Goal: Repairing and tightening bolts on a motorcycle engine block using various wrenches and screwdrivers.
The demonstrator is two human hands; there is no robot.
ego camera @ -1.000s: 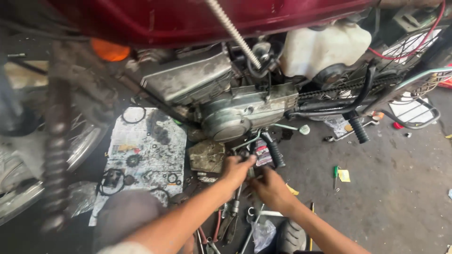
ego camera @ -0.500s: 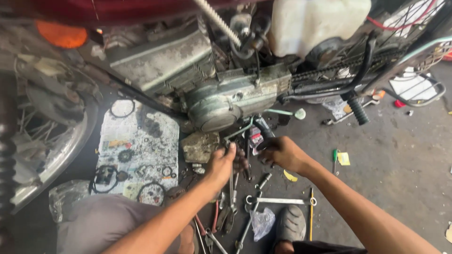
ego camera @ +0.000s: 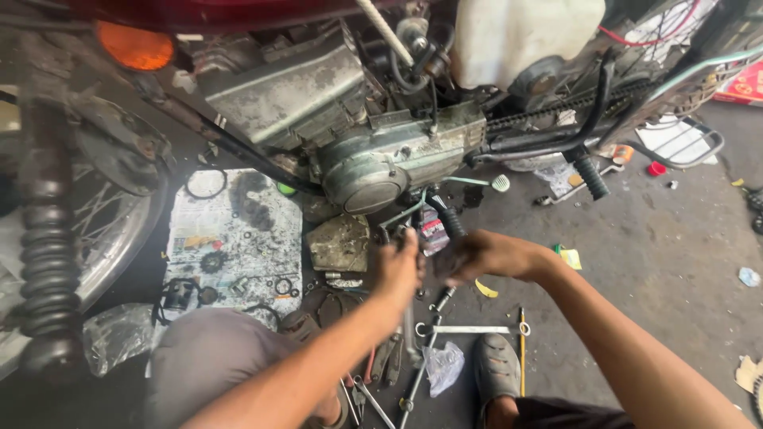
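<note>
Down low beside the motorcycle, both hands meet just under the engine cover (ego camera: 373,171). The left hand (ego camera: 397,266) is curled, its fingers pointing up toward a thin metal lever (ego camera: 401,216) that slants down from the cover; whether the fingertips actually pinch it I cannot tell, since the picture is blurred there. The right hand (ego camera: 481,256) is folded loosely, fingers bent inward, and sits just below the black rubber footpeg (ego camera: 450,222); whether it holds anything is hidden by its own knuckles. A small red and white packet (ego camera: 431,230) lies between the two hands, close above them. Under the wrists the ground is strewn with wrenches (ego camera: 465,329) and a yellow-handled screwdriver (ego camera: 522,349). To the left of the left hand a newspaper (ego camera: 238,238) carries gears, rings and small parts, with a dirty metal cover plate (ego camera: 340,243) beside it.
</note>
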